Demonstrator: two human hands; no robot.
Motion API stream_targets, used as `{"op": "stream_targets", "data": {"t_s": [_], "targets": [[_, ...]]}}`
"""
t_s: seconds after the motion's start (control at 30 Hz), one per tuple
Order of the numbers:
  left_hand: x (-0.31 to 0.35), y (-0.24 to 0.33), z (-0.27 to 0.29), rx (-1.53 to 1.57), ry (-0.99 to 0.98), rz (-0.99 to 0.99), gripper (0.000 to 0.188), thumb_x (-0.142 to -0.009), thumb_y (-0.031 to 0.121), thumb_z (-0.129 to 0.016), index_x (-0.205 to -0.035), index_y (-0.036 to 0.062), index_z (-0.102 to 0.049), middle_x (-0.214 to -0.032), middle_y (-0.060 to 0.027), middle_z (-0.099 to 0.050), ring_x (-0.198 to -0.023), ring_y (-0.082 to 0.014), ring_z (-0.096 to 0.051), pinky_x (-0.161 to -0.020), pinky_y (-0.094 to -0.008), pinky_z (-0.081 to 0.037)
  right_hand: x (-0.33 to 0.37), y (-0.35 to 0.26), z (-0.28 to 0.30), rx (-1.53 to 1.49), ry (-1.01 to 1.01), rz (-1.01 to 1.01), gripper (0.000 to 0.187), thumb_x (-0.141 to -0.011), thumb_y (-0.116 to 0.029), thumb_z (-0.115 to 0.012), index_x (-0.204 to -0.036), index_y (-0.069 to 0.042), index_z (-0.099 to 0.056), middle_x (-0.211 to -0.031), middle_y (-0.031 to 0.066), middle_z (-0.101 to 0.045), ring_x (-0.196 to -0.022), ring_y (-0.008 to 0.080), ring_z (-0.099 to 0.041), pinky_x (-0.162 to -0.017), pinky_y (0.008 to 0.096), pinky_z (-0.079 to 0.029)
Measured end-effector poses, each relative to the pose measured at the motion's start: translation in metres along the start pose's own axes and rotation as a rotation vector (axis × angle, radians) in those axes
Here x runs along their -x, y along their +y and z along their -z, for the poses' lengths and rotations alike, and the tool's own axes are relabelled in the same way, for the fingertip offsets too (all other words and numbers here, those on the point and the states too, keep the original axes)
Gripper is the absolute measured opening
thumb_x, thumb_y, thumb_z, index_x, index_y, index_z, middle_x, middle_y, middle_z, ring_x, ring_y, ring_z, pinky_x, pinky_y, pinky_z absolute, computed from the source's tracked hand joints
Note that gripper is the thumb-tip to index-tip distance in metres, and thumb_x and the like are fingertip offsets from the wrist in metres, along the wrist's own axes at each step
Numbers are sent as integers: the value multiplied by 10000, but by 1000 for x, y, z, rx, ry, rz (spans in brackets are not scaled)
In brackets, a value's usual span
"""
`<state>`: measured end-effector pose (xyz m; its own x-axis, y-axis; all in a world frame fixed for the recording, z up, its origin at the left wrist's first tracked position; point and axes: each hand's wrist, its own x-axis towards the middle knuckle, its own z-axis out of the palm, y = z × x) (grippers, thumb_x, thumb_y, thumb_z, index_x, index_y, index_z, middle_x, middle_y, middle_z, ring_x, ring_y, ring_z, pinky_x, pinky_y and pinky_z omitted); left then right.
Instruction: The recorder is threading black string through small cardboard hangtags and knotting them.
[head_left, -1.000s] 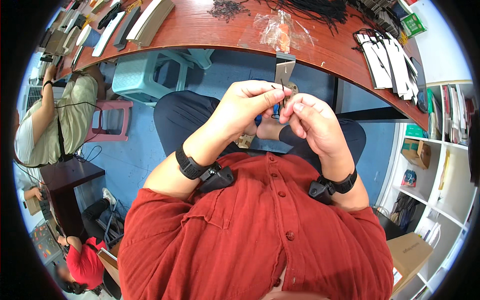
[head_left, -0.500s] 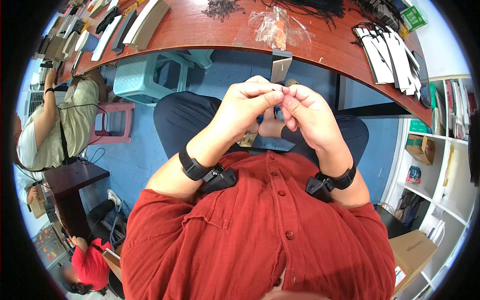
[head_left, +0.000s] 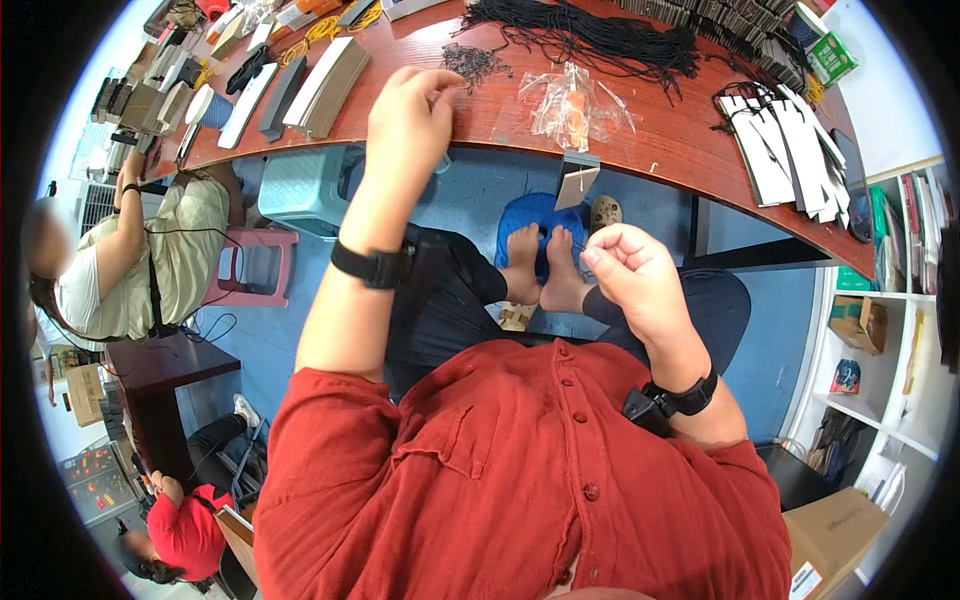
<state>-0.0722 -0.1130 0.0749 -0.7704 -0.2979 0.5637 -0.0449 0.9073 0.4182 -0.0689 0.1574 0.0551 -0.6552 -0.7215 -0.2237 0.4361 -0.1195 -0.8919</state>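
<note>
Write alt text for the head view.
A seated person in a red shirt reaches the left hand to a small bunch of black cords on a reddish wooden table, while the right hand pinches a thin cord with a card tag.

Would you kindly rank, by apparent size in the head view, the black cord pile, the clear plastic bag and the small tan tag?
1. Black cord pile
2. Clear plastic bag
3. Small tan tag; it hangs nearer the camera, yet looks smallest.

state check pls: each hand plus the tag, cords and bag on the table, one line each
left hand: raised over table edge, fingers pinched near the small cord bundle
right hand: pinching a thin cord, card tag hanging
cord pile: loose, tangled
plastic bag: crumpled, lying flat
</note>
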Motion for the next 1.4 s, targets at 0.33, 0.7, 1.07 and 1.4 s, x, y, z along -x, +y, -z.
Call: {"op": "stream_targets", "data": {"t_s": [0.33, 0.7, 1.07, 1.4], "targets": [[-19, -18, -8, -233, -21, -144, 133, -786, 141, -587, -873, 42, -604, -798, -130, -575, -714, -280, -575, -653, -338, -465, -3, -3, -4, -36, 24, 51, 61, -853, -70, -552, -894, -27, -547, -670, -64, -476, -486, -16, -305, -424, 155, -213], [79, 88, 4, 1124, -346, 465, 115, -818, -2, -579, -931, -3, -555, -851, -77, -635, -746, -108, -593, -679, -213, -474, 0, -2, -9, 68, 189, 236, 27, -843, -59, -553, -827, -37, -557, -645, -52, -512, -545, -4, -416, -487, 156, -323], [94, 92, -5, 968, -378, 319, 105, -793, -40, -564, -866, 1, -627, -877, -39, -555, -762, -86, -543, -652, -196, -440, 3, 0, -20, 95, 217, 315, 24, -854, -63, -542, -845, -40, -541, -653, -34, -527, -497, -2, -437, -441, 150, -338], [89, 96, 4, 962, -360, 343, 33, -787, 3, -610, -814, -12, -623, -847, -48, -565, -744, -94, -537, -639, -202, -436, 1, 2, -22, 159, 188, 280, 39, -853, -85, -548, -844, -48, -539, -645, -33, -530, -480, 2, -446, -405, 155, -340]]}}
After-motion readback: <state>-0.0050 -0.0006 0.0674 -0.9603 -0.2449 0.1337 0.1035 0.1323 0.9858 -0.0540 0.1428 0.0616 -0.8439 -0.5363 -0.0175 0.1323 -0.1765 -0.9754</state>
